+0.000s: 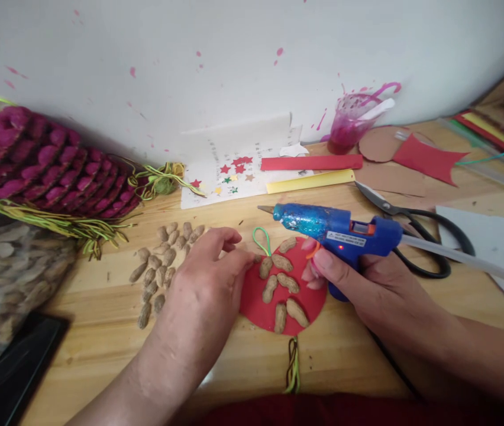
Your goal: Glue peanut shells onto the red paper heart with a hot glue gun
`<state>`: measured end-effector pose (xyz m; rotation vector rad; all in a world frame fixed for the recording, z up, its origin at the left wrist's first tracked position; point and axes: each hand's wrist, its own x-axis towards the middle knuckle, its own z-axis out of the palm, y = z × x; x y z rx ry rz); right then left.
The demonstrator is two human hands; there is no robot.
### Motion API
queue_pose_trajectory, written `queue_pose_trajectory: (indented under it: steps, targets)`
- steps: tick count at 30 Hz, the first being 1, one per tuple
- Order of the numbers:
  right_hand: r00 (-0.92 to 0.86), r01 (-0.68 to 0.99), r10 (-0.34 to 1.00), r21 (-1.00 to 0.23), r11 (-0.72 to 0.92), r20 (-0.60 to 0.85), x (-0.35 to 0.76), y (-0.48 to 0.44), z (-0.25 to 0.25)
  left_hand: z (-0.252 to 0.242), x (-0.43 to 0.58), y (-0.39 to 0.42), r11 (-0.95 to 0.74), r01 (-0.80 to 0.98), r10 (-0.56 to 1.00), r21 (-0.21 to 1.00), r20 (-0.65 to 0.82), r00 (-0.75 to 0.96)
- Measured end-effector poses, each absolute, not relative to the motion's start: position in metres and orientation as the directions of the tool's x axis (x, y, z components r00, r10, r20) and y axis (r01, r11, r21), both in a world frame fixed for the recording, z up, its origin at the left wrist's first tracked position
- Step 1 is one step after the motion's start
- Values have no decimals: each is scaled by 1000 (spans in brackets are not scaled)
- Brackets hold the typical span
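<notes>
My right hand grips a blue hot glue gun, its nozzle pointing left and a clear glue stick out of its back. Left of it lies a red paper disc with several peanuts on it, a green cord loop at its top and a yarn tassel below. My left hand is at the disc's left edge, fingertips closed on a peanut that is mostly hidden. Loose peanuts lie on the table beyond this hand.
Black-handled scissors lie right of the glue gun. Behind are red and yellow paper strips, small stars on white paper and a stained cup. At left are a purple craft piece and a bag of peanuts.
</notes>
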<state>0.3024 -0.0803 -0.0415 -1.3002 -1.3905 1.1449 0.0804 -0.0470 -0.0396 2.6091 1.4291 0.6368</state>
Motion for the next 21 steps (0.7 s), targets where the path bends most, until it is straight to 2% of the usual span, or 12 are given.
queue_pose_trajectory:
  steps: [12, 21]
  targets:
    - [-77, 244, 997, -969, 27, 8, 308, -85, -47, -35, 79, -46, -585, 800, 797, 133, 277, 536]
    - [-59, 230, 998, -973, -12, -26, 305, -82, -48, -32, 83, -49, -616, 786, 770, 48, 250, 587]
